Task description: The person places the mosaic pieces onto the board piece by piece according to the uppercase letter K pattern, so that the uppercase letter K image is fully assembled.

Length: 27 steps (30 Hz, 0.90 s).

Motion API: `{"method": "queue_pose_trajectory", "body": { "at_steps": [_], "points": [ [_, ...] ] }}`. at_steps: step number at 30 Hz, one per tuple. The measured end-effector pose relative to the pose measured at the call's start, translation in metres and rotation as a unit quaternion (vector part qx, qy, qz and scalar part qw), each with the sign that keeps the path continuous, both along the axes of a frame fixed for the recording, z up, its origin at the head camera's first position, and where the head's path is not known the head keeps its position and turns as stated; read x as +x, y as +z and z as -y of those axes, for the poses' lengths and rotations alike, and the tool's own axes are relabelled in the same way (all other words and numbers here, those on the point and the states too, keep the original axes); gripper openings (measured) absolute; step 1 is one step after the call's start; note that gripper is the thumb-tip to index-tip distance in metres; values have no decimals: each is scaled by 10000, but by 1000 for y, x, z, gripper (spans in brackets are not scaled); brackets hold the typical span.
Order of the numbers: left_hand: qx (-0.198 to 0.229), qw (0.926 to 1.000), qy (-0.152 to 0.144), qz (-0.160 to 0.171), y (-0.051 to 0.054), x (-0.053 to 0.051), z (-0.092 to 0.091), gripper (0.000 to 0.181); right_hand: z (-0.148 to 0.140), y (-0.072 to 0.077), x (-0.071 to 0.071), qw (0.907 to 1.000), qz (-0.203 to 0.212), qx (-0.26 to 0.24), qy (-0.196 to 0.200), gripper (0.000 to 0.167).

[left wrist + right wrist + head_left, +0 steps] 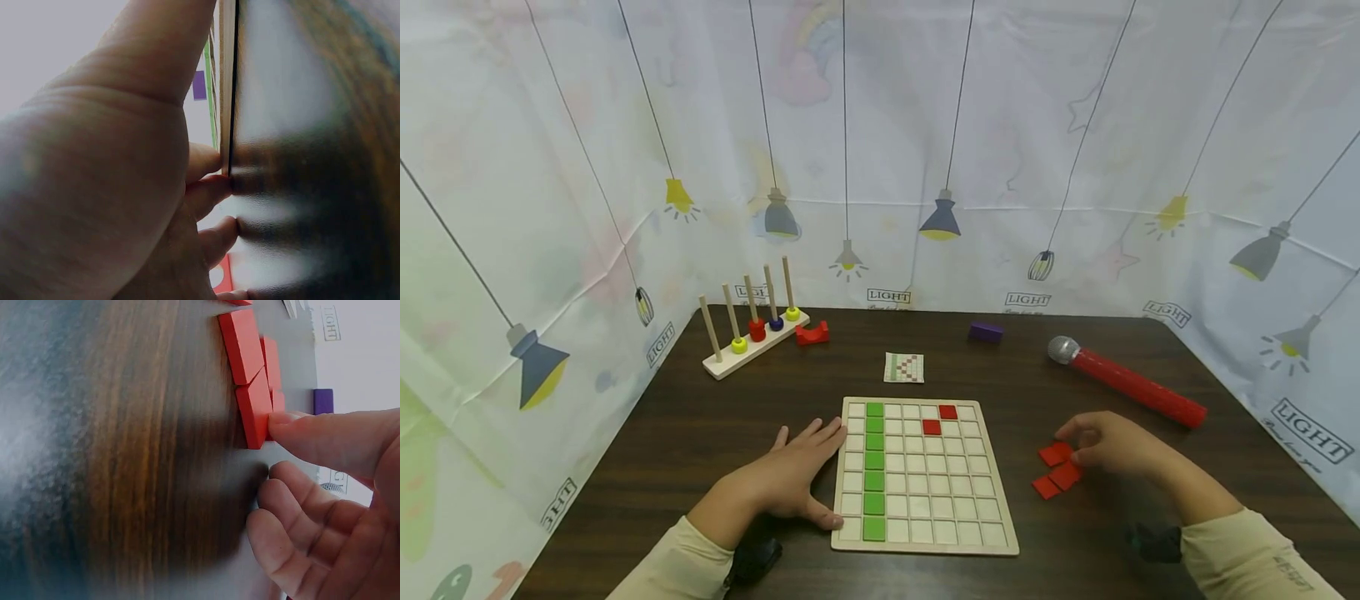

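Observation:
A wooden grid board (922, 548) lies flat on the table, with a column of green tiles (874, 460) near its left side and two red tiles (932, 427) in its upper right. My left hand (797, 473) rests at the board's left edge, fingers spread and thumb near the lower corner. To the right of the board lies a small group of loose red tiles (242, 347). Over them is my right hand (1112, 446); its thumb touches the nearest tile in the right wrist view, while the other fingers are loosely bent, apart from the thumb.
Beyond the board lies a small pattern card (904, 367). A peg stand (756, 346) with coloured rings stands at the back left, beside a red arch block (812, 333). A purple block (986, 332) sits at the back; a red toy microphone (1138, 387) lies at the right.

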<state>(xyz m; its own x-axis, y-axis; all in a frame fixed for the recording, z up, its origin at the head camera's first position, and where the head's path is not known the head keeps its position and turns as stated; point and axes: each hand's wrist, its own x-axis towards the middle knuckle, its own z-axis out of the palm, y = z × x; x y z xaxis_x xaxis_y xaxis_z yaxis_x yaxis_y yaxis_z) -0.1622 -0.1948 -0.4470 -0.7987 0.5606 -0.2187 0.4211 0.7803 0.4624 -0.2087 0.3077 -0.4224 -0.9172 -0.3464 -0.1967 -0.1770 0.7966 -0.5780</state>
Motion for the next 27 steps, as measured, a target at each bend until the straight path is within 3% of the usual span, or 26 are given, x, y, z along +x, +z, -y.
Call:
{"method": "queue_pose_trajectory", "body": {
  "at_steps": [7, 15, 21, 27],
  "points": [
    [-38, 10000, 19, 55, 1, 0, 1, 125, 2, -5, -3, 9995, -324, 51, -13, 24],
    [-62, 10000, 21, 40, 1, -1, 0, 125, 11, -3, -8, 9968, -670, -59, -442, 11],
    [-57, 10000, 21, 13, 0, -1, 1, 125, 39, 0, -10, 9942, -751, -410, -656, 15],
    [-33, 10000, 13, 0, -2, -1, 2, 125, 80, 1, -12, 9933, -476, -848, -622, 14]
  ]
}}
